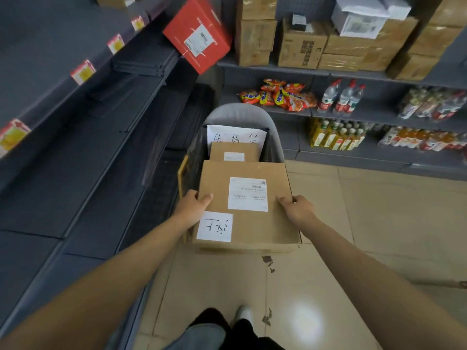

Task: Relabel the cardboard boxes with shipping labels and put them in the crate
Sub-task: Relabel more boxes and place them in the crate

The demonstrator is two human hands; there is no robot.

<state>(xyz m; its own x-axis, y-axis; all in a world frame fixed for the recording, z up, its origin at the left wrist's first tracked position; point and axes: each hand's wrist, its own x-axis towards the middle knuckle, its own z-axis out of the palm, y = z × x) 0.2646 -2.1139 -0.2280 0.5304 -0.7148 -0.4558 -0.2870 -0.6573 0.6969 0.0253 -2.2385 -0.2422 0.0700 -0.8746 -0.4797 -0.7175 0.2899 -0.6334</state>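
A brown cardboard box (249, 223) is held level in front of me, over the near end of a dark crate (190, 173). It carries a printed shipping label (247, 194) on top and a white handwritten label (214, 226) at its near left corner. My left hand (194, 204) grips its left edge, thumb on top. My right hand (298, 207) grips the right edge the same way. A smaller labelled cardboard box (233, 151) lies deeper in the crate, in front of a white handwritten sheet (236, 136).
A grey chair back (240, 113) stands behind the crate. Dark empty shelves (88, 122) run along the left. Shelves at the back right hold cartons, snack packs (278, 96) and bottles (341, 98). A red box (198, 34) leans on an upper shelf. Tiled floor lies to the right.
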